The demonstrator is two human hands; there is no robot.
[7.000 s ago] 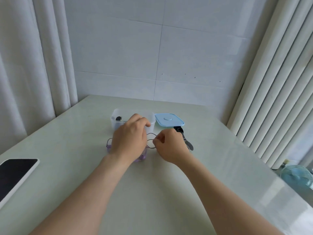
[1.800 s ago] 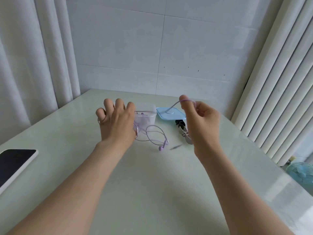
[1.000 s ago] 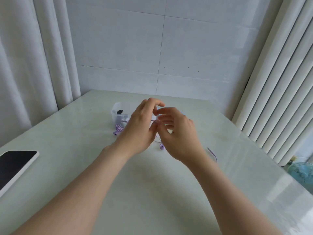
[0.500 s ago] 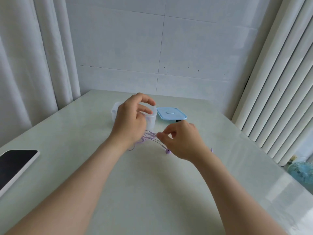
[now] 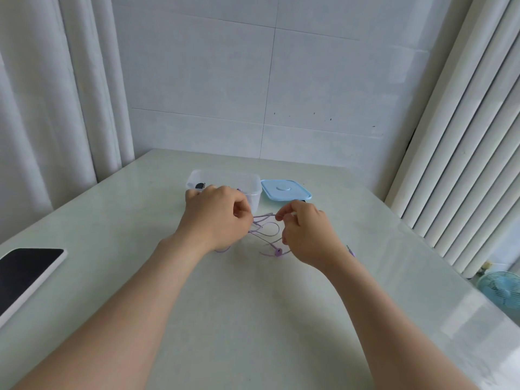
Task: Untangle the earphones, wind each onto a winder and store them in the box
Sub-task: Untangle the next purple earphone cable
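Purple earphones (image 5: pixel 278 251), one tangled set, pinched by left hand (image 5: pixel 216 218) and right hand (image 5: pixel 305 235).

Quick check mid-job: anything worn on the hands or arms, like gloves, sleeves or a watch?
No: the left hand and right hand are bare, no gloves or rings; the left forearm and right forearm are uncovered, no sleeve, watch or bracelet in view.

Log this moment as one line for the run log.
stage: untangling | left hand: grips purple earphone cable | right hand: pinches same cable | box: open, lid beside it
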